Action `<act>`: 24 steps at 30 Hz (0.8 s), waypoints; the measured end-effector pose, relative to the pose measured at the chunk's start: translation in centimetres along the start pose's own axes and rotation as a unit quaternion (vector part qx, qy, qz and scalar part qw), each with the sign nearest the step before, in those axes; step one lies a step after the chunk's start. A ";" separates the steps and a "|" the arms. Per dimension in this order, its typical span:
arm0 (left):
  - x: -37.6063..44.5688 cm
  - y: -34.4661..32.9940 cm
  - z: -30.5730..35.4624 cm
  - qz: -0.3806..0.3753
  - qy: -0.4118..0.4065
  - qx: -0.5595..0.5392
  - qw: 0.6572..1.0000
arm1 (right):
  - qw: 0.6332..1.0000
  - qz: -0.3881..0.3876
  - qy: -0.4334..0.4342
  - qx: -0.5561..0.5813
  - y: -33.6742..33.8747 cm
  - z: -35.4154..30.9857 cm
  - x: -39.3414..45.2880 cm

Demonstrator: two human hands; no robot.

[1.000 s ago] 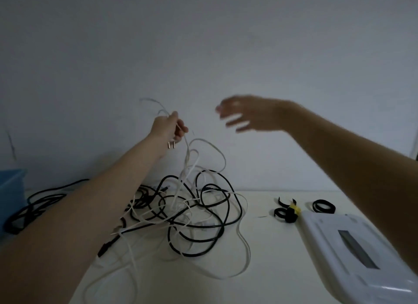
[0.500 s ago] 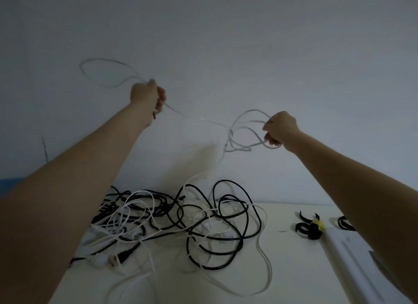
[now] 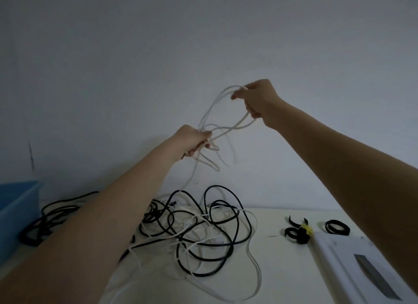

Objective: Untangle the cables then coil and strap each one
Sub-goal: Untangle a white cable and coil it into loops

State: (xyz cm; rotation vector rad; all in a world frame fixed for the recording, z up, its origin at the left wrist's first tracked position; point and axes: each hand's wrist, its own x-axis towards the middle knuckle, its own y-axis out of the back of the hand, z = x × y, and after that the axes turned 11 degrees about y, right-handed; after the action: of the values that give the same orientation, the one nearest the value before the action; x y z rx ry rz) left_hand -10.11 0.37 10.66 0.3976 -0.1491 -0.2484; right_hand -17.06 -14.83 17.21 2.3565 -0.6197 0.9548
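Above the table (image 3: 271,269), where a tangle of black and white cables (image 3: 203,231) lies, the right hand (image 3: 257,97) and left hand (image 3: 192,140) each grip raised loops of a white cable (image 3: 217,109), apparently mid-coiling; next, gathering its trailing length before fetching a strap (image 3: 337,228).

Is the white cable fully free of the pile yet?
No. The white cable, looped between both hands, trails from the left hand into the tangled pile.

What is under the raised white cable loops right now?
Below the white cable loops lies the tangle of black and white cables on the table. The left forearm covers the tangle's left part.
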 end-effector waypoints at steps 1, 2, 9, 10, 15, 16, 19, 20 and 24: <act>0.4 1.1 -0.1 0.034 -0.004 0.002 0.999 | 0.997 -0.027 -0.024 -0.074 0.6 0.6 -0.2; 0.8 2.3 -0.3 0.075 -0.010 0.032 0.997 | 0.984 -0.083 -0.048 -0.152 1.2 1.1 -0.5; 0.1 7.6 -1.8 0.319 -0.041 0.398 0.859 | 0.805 -0.139 0.015 -0.576 2.0 3.3 -2.8; 0.3 8.5 -2.5 0.320 -0.016 0.400 0.859 | 0.804 -0.099 0.025 -0.586 2.5 3.6 -2.4; 1.3 10.6 -4.4 0.259 0.070 0.083 0.960 | 0.922 -0.080 -0.107 -0.363 4.3 5.0 -1.2; 1.4 9.9 -3.8 0.249 0.060 -0.006 0.967 | 0.921 -0.128 -0.131 -0.343 3.7 5.2 -1.5; 0.8 7.3 -1.0 0.186 0.015 -0.146 0.972 | 0.858 -0.339 -0.204 -0.329 1.5 5.3 -3.2; 0.5 6.2 -0.1 0.150 0.004 -0.169 0.974 | 0.821 -0.400 -0.207 -0.351 0.9 5.1 -3.7; -0.5 2.6 1.3 0.026 0.006 -0.118 0.993 | 0.892 -0.378 -0.146 -0.201 -1.8 4.0 -3.7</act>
State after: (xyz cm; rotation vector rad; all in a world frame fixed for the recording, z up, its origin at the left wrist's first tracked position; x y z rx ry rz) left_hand -10.31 2.34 12.87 0.1598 -0.1172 -0.2098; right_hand -16.43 -15.14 11.51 2.0771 0.0383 0.1049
